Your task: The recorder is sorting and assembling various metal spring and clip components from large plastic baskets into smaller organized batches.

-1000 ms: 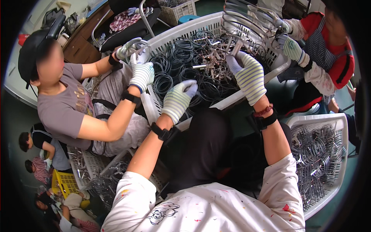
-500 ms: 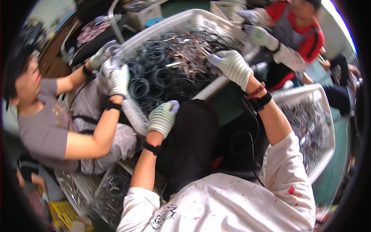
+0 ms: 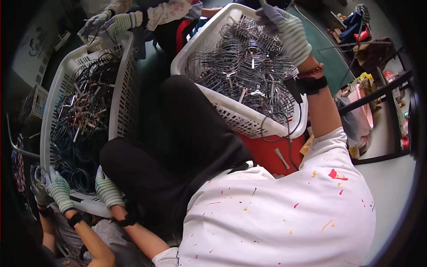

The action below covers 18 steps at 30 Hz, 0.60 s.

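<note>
Rings (image 3: 247, 75) lie in white crates (image 3: 262, 127) beside both hands (image 3: 108, 189) (image 3: 292, 38).

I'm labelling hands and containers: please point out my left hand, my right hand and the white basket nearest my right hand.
Left hand (image 3: 109, 190): head view, on its gloved back.
Right hand (image 3: 292, 38): head view, on its gloved back.
White basket (image 3: 235, 119): head view, on its slotted near wall.

gap between baskets (image 3: 127, 89), legs (image 3: 189, 118) alongside
</note>
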Motion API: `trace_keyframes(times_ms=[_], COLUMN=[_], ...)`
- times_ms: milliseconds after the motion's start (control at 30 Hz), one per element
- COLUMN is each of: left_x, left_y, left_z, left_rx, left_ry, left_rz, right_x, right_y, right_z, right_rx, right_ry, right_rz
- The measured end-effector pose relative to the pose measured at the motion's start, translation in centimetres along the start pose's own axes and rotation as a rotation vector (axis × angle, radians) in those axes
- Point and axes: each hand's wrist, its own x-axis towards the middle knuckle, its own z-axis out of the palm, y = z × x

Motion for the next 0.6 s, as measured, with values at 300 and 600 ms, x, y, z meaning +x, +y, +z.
trace_keyframes(times_ms=[300,600], left_x=[-0.8,-0.4], left_y=[-4.3,-6.3], left_z=[-1.0,0.5], left_rx=[-0.555,-1.044], left_ry=[-0.064,-0.087], left_rz=[-0.213,-0.285], right_x=[3.8,12.5], right_y=[20.5,36.5], right_z=[-13.6,-19.0], right_rx=[-0.391,-0.862], right_ry=[0.232,-0.035], right_rz=[0.665,0.983])
